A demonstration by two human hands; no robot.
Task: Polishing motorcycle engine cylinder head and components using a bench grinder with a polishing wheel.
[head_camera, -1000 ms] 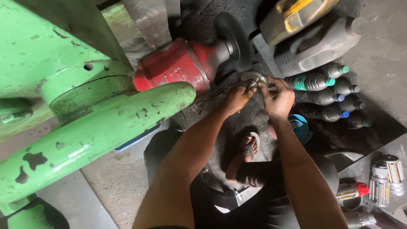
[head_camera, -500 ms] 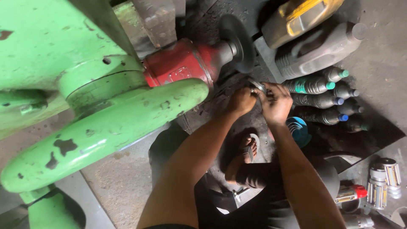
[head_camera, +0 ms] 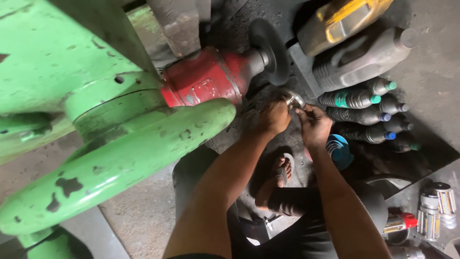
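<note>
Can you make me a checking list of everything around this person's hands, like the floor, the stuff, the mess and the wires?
Surface: grey concrete floor, dusty and stained dark near the machine.
Job's things: small shiny metal ring, held just under the dark grinding wheel on the red motor.
Clutter: plastic bottles lying in a row, a grey jug, a yellow jug, a blue round thing, shiny metal parts.
Hands: left hand and right hand both on the ring.
Cables: nothing seen.
Surroundings: big green machine frame with chipped paint; the person's sandalled foot below.
</note>
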